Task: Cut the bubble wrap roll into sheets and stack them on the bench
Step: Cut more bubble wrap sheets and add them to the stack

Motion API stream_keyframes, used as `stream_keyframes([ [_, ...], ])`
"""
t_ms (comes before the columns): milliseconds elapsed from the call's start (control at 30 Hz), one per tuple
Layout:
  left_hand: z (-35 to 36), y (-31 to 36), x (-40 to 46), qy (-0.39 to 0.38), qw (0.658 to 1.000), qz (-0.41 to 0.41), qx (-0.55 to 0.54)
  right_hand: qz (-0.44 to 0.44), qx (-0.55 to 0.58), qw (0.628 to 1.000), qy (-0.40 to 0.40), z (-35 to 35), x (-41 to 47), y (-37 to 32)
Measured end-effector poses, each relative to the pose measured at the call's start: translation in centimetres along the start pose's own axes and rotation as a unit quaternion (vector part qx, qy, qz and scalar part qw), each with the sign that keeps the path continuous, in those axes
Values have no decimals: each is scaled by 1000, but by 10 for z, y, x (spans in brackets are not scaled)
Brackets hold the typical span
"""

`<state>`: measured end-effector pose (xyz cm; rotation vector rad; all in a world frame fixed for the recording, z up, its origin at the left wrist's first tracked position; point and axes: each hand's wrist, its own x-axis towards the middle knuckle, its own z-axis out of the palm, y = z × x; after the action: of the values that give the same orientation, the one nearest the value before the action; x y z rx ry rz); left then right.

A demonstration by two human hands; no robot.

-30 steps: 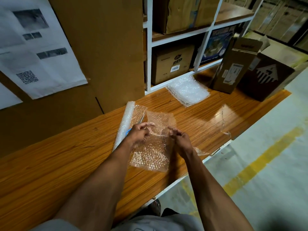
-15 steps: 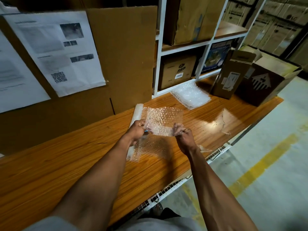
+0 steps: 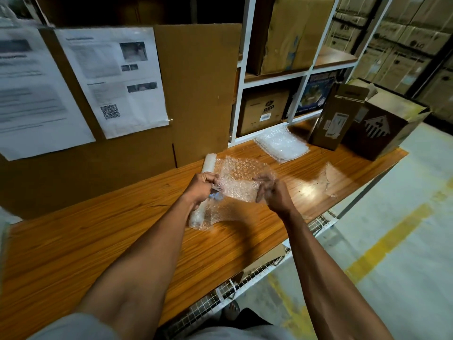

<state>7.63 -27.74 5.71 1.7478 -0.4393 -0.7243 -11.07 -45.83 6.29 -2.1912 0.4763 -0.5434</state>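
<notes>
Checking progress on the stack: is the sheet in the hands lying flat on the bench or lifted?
Lifted: the sheet hangs above the bench, held by the left hand and right hand.

A warehouse packing station. Cardboard cartons (image 3: 402,35) stand stacked high at the back, more boxes (image 3: 263,114) fill a white shelf unit (image 3: 297,74), printed instruction sheets (image 3: 115,79) hang on a cardboard panel above the wooden worktop (image 3: 98,241), and a yellow line (image 3: 389,241) marks the concrete floor.

The roll (image 3: 204,192) lies on the bench (image 3: 98,241), the sheet stack (image 3: 282,144) behind-right, near the boxes (image 3: 362,123).
</notes>
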Motion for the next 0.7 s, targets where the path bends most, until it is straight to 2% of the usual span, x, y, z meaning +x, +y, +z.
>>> stream_keyframes([
  [100, -4, 7, -8, -8, 1000, 25, 15, -137, -161, 976, 58, 0, 4, -13],
  [333, -11, 8, -4, -31, 999, -21, -31, -170, -186, 967, 37, 4, 9, -17],
  [533, -17, 15, -7, -63, 990, -4, -123, -189, -231, 954, 21, 1, 14, -24],
  [600, -17, 18, -7, -49, 992, 5, -112, -152, -214, 965, 0, -2, 19, -29],
  [700, -19, 21, -6, -32, 997, 26, -71, -28, -109, 993, -43, -7, 23, -36],
])
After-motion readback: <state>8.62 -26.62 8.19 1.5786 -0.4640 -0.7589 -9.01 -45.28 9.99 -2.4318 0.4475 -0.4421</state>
